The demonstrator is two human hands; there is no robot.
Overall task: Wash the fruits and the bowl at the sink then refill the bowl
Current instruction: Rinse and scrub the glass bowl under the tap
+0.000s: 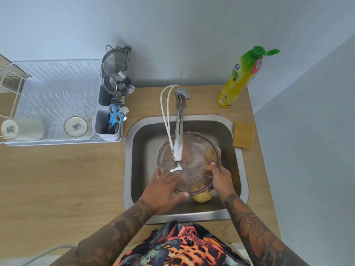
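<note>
A clear patterned glass bowl (197, 148) is held over the steel sink (138, 150), under the chrome tap (179, 131). My right hand (219, 179) grips the bowl's near right rim. My left hand (165, 191) lies flat with spread fingers on the bowl's near left side. A yellow fruit (201, 196) rests on the sink floor beneath the bowl's near edge. Another yellow fruit (211, 151) shows through the glass at the bowl's right side. Whether water runs from the tap is unclear.
A yellow sponge (243, 134) lies on the counter right of the sink. A dish soap bottle (238, 79) with its green cap flipped open stands at the back right. A white dish rack (53, 100) with cups and a cutlery holder (109, 120) stands to the left.
</note>
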